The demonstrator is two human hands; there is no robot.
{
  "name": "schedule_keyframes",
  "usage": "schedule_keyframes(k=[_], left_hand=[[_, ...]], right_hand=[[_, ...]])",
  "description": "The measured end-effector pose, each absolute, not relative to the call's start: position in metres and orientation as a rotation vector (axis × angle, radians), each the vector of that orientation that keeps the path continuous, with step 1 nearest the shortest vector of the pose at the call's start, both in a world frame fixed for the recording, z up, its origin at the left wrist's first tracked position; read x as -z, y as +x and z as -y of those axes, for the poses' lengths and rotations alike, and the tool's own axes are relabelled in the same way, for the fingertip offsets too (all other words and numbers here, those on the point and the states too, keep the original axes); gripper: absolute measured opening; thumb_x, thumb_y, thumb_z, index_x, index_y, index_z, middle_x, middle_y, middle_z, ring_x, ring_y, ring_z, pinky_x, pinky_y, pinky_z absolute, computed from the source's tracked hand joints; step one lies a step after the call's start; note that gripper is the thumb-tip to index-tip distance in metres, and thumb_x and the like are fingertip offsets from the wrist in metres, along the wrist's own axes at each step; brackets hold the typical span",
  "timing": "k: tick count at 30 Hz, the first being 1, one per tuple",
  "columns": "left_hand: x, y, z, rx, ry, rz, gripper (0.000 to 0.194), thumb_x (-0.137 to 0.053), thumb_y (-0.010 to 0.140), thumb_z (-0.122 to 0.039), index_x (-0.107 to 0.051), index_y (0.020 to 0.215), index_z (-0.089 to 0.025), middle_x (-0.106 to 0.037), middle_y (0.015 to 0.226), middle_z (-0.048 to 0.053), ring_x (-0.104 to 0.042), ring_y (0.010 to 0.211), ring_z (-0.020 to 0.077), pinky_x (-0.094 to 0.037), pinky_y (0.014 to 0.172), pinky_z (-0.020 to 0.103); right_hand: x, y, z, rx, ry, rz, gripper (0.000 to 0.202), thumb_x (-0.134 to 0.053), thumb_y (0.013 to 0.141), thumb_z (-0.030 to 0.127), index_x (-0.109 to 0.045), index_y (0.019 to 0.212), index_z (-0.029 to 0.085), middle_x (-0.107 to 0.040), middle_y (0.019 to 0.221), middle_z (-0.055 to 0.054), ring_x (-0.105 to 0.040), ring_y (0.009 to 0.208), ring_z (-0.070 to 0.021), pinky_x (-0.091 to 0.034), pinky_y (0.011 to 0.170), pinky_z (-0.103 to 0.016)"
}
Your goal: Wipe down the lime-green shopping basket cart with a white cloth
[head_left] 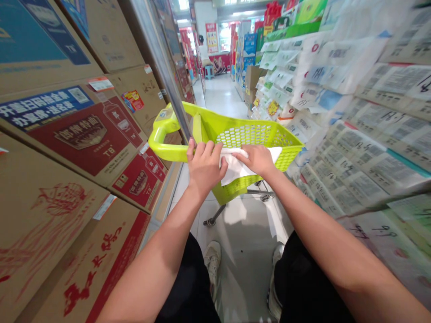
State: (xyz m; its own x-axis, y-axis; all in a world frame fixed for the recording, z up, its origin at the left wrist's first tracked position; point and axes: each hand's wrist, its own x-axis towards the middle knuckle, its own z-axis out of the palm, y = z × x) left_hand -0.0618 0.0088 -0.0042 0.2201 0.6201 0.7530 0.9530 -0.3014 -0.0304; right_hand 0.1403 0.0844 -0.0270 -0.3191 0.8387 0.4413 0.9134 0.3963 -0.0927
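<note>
In the head view a lime-green shopping cart [232,190] with a perforated basket stands in front of me, its looped handle to the left. My left hand [206,165] is closed over the near rim, fingers hooked across the top and thumb beside a white cloth [232,169]. The cloth is draped over the rim and down the outer side. With my right hand [257,159] I press and grip the cloth against the rim; what lies under the palm is hidden. A metal pole [168,67] passes close behind the handle.
Stacked cardboard cartons [77,139] line the left side closely. On the right are piled packs of tissue paper [373,130] with handwritten prices. A tiled aisle [224,92] runs ahead to a blue stool [209,72]. The cart's wheels [210,221] are near my shoes [213,260].
</note>
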Motion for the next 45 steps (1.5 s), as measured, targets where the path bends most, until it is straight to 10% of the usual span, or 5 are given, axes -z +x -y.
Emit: schedule_keyframes(k=[14, 45], left_hand=[[0.005, -0.051, -0.009, 1.015, -1.826, 1.537, 0.028, -0.054, 0.095, -0.045, -0.068, 0.098, -0.021, -0.07, 0.099, 0.01, -0.059, 0.114, 0.0365, -0.02, 0.125, 0.062], [0.003, -0.056, -0.002, 0.94, -1.94, 1.454, 0.04, -0.055, 0.093, -0.042, -0.064, 0.125, -0.021, -0.072, 0.11, 0.011, -0.061, 0.115, 0.0355, -0.018, 0.129, 0.059]], right_hand=[[0.028, 0.154, -0.081, 0.156, -1.755, 2.123, 0.084, -0.04, 0.086, 0.092, -0.081, 0.099, 0.021, -0.079, 0.09, -0.016, -0.071, 0.086, -0.0322, -0.038, 0.068, -0.034], [0.011, 0.112, -0.064, 0.04, -1.578, 2.114, 0.07, -0.044, 0.093, 0.083, -0.079, 0.099, 0.023, -0.08, 0.096, -0.013, -0.071, 0.087, -0.0306, -0.037, 0.068, -0.035]])
